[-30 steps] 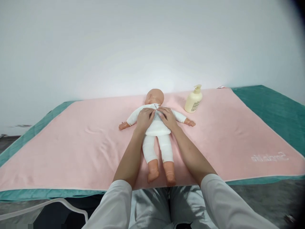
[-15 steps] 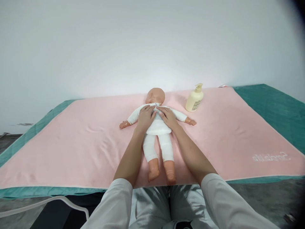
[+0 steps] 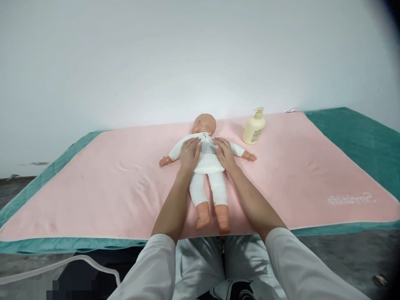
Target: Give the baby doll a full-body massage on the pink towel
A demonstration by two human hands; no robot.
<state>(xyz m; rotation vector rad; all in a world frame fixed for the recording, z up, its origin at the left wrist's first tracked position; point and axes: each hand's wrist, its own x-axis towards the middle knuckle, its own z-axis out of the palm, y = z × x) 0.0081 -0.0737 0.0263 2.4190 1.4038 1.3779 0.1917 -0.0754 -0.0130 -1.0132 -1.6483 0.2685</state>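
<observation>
A baby doll point(image 3: 210, 163) in a white cloth body lies face down, with its head toward the wall and its bare feet toward me. My left hand point(image 3: 190, 153) rests flat on the left side of its upper back, fingers stretched out. On the right side of the back lies my right hand point(image 3: 224, 152), also flat with fingers extended. A strip of the doll's back shows between the two hands. Neither hand grips anything. Dark stitching is visible just below the doll's neck.
A pale yellow pump bottle point(image 3: 254, 127) stands right of the doll's head. Beneath everything is a pink towel point(image 3: 103, 179) over a green cover point(image 3: 362, 129). The white wall point(image 3: 175, 54) rises behind. A pale hose or tube point(image 3: 71, 260) curves at lower left.
My hands have slid apart from the middle of the doll's back toward its sides. The view has shifted slightly; the doll and bottle stay in place.
</observation>
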